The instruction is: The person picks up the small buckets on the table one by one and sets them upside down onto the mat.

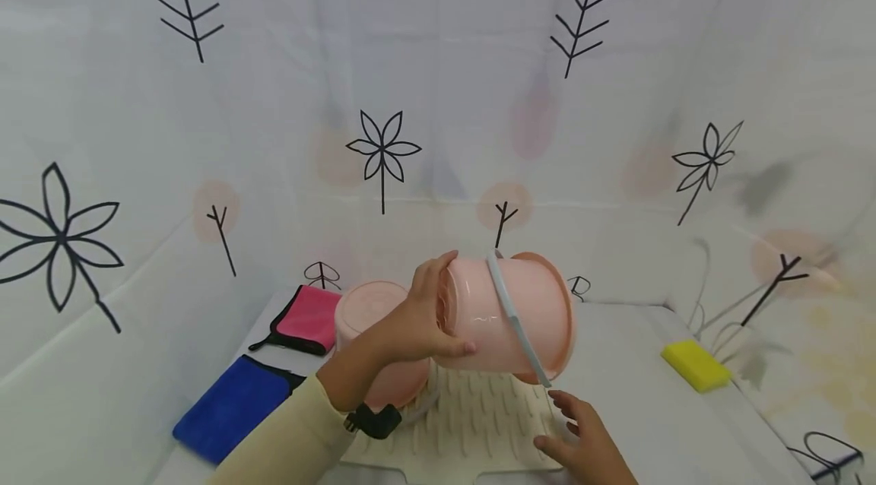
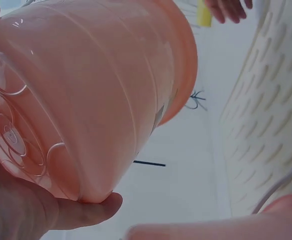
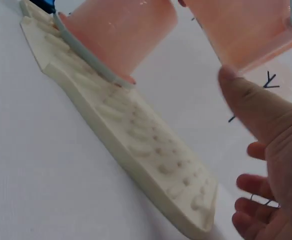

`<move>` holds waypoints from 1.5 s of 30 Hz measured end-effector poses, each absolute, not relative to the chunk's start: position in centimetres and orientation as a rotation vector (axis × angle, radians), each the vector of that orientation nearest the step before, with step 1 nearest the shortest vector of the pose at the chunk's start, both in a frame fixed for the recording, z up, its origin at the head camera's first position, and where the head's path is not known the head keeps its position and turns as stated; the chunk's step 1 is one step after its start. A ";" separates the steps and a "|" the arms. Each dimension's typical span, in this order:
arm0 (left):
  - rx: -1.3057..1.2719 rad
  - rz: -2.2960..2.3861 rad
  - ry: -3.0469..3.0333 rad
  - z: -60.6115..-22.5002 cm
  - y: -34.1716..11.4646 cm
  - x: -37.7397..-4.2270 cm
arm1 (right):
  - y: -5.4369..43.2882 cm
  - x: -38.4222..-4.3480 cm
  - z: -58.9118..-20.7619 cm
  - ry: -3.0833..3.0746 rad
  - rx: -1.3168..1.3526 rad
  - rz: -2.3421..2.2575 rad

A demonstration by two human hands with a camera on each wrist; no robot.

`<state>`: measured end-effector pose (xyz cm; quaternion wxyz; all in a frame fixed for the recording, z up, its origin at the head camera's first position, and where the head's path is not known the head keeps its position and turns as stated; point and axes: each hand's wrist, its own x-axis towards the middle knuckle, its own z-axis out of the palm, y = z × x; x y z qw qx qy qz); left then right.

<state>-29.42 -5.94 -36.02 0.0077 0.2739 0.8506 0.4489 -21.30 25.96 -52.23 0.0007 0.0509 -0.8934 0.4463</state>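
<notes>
My left hand (image 1: 413, 324) grips a pink plastic bucket (image 1: 479, 310) by its base, thumb along the lower side. The bucket is held on its side above a cream ridged drying board (image 1: 472, 424), with its mouth facing right. Its grey handle (image 1: 509, 306) hangs across the body. In the left wrist view, molded rings show on the bucket's base (image 2: 15, 135). My right hand (image 1: 582, 435) is just below the bucket's rim, fingers loosely bent and holding nothing. A second pink bucket (image 1: 369, 310) stands upside down on the board's left part, partly behind my left forearm.
Left of the board lie a pink cloth (image 1: 311, 318) and a blue cloth (image 1: 236, 405), both edged in black. A yellow sponge (image 1: 696, 366) sits at the right side of the white table (image 1: 636, 363). Patterned white fabric (image 1: 438, 90) rises behind and along the sides.
</notes>
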 end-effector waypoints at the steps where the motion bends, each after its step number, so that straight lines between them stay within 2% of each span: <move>1: 0.858 1.390 2.671 -35.8 -6.0 -29.6 | 26.2 -21.3 -52.5 -2.842 0.204 1.378; 11: 0.938 1.194 2.783 -34.4 -5.9 -30.9 | 28.0 -22.9 -55.3 -3.006 0.629 1.234; 18: 0.927 1.041 2.836 -33.6 -5.9 -31.6 | 27.5 -23.5 -55.1 -3.070 0.530 1.118; 34: 1.044 0.763 2.869 -31.5 -5.0 -32.6 | 27.5 -23.1 -54.9 -3.100 0.495 1.070; 45: 0.978 0.541 2.871 -32.2 -4.6 -33.1 | 27.7 -22.8 -55.2 -3.069 0.524 1.025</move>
